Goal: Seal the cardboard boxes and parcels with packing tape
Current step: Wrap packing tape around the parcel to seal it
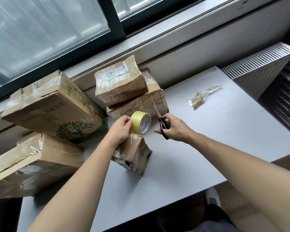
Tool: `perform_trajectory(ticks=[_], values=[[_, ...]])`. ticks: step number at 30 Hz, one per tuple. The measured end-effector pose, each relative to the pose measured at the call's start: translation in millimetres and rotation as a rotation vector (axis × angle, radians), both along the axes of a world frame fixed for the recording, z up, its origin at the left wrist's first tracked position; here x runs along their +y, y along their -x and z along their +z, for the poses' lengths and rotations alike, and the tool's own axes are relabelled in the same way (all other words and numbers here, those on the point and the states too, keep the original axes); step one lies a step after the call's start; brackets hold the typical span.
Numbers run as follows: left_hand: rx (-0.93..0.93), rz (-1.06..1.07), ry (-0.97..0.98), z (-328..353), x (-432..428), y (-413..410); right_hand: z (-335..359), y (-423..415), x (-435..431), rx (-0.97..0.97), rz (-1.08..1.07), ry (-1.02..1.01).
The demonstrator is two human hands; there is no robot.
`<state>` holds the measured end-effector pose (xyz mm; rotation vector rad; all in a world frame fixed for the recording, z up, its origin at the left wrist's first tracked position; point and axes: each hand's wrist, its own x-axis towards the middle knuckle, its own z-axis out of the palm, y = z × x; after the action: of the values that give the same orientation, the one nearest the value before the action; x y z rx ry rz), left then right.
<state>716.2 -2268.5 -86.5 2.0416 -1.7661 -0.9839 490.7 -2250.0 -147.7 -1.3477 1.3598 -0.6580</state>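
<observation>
A small crumpled cardboard parcel (132, 154) stands on the white table (208, 131), its top covered with clear tape. My left hand (119, 129) holds a yellow tape roll (141, 122) against the parcel's top edge, thumb on the roll's face. My right hand (174, 128), just right of the roll, grips black-handled scissors (157, 114) with the blades parted and pointing up and away.
Two taped boxes (124, 84) are stacked behind the roll. A large box with a green tree print (57, 106) lies on another large box (32, 164) at the left. A crumpled wad of used tape (197, 97) lies on the table at the right. A radiator (258, 67) stands beyond.
</observation>
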Motion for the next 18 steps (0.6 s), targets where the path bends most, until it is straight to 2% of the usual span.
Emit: perform_trajectory(ticks=[9, 18], values=[[0.131, 0.082, 0.143, -9, 24, 9, 21, 36, 12, -0.117, 0.174, -0.182], [0.296, 0.171, 0.168, 15, 25, 0, 41, 43, -1, 0.024, 0.330, -0.267]])
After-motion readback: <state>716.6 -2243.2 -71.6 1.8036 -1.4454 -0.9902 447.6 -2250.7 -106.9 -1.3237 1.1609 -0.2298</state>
